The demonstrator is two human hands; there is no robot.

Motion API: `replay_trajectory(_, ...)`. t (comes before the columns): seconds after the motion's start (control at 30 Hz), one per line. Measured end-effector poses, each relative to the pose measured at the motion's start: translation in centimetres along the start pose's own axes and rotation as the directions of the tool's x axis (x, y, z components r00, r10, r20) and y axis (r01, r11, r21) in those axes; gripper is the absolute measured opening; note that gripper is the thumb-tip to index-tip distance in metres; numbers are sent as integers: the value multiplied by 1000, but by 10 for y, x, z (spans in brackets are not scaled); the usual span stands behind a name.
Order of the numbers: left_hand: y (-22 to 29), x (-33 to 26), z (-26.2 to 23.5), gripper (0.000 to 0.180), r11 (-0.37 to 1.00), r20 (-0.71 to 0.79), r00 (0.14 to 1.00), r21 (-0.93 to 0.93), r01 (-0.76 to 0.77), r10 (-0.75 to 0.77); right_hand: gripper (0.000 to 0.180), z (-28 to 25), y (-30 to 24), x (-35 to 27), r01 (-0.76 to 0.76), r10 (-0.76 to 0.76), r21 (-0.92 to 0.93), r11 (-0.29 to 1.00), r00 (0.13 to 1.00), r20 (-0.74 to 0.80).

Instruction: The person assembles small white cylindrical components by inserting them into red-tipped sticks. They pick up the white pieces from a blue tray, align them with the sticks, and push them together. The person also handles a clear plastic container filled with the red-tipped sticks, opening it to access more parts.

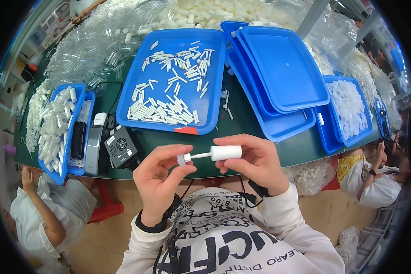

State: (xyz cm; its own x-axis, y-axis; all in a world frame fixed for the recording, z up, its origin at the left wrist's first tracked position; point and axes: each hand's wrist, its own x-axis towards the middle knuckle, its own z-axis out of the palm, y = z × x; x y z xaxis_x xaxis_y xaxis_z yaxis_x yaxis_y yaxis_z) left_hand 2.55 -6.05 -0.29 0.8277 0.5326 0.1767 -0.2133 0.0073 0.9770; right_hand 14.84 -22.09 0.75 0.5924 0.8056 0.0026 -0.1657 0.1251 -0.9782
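Both hands meet just below the blue tray (123, 98) of white tubes (169, 107) on the green table (242, 121) — right hand (255, 162) grips a white cap (225, 152); left hand (157, 180) pinches its small tip (182, 159).

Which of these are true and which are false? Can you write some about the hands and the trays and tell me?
1. Both hands hold one small white piece together. True: the left hand pinches the small cap end and the right hand grips the white tube.
2. The big blue tray straight ahead is full of red balls. False: it holds many small white sticks.
3. Two blue trays are stacked to the right. True: the top one shows nothing in it.
4. The table is yellow. False: it is dark green.
5. A black box sits left of the hands. True.
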Motion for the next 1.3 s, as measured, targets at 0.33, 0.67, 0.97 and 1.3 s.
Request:
replay_trajectory(0.33,-10,2,-9,34,999,-9,999,-8,-41,41,33,12,-1,19,171,-149,-340,925,985,89)
replay_trajectory(0.67,-11,0,-46,36,958,-109,955,114,-264,276,30,39,-12,65,401,-208,-492,773,892,401)
replay_trajectory(0.97,-5,-7,-80,33,984,-375,920,-83,-159,117,29,101,-14,259,370,23,-795,481,901,433)
replay_trajectory(1.3,6,-4,-89,29,999,-392,920,-30,21,-31,16,140,98,357,167,-329,-978,125,937,118)
